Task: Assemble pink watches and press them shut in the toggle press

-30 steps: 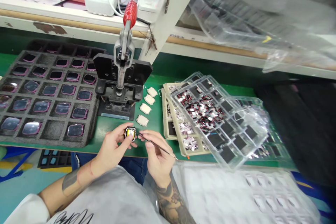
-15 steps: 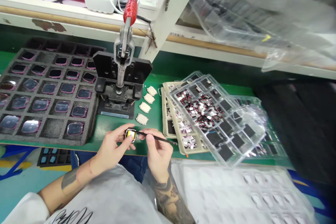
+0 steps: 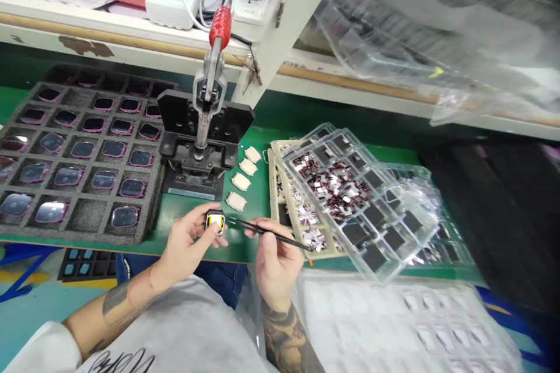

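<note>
The left hand (image 3: 189,245) pinches a black-rimmed case (image 3: 214,221) above the table's near edge (image 3: 240,249). The right hand (image 3: 279,259) grips tweezers (image 3: 286,239), tips parted.

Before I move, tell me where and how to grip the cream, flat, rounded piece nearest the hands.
Probably pinch two opposite edges, coming from above and the right, where the green tabletop shows: the cream piece lies flat, with the black press with a red handle standing behind its left and the left hand close in front.
</note>
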A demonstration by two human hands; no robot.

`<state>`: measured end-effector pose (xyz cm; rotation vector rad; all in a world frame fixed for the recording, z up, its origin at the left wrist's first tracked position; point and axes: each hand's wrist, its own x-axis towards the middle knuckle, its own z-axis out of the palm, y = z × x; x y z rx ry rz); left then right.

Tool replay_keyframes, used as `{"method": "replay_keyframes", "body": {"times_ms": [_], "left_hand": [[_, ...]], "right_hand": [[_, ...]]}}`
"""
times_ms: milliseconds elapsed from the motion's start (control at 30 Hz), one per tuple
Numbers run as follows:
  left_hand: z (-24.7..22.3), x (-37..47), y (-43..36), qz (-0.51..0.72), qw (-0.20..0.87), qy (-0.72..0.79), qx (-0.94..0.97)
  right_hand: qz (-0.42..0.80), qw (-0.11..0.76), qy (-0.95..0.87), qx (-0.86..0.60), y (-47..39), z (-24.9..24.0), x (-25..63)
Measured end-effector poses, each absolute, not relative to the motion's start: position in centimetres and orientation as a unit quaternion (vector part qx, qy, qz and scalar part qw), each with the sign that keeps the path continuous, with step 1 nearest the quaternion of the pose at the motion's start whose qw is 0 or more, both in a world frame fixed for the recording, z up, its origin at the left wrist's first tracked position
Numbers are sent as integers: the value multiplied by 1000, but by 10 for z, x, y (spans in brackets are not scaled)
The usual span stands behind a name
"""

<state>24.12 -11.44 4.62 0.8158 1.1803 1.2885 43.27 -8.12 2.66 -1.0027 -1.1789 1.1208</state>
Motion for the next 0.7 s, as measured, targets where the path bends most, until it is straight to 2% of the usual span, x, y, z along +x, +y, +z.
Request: {"method": "replay_keyframes", "body": {"times_ms": [167,333,500,567,633,700], "left_hand": [[45,239,-113,569,613,443,322],[38,232,-103,577,679,409,194],[26,227,-95,573,640,469,204],[19,229,-96,583,588,495,262],[11,232,-99,576,547,514,323],[5,234,-103,552,532,525,370]], "right_hand": [[532,567,-471,-416,-75,20,421],[593,545,-455,-380,-75,34,422],[638,500,-502,-301,-56,60,458],[525,569,-527,-352,-39,70,471],[288,653,-524,-465,-22,77,479],[95,663,-531,-519,-12,75,482]]}}
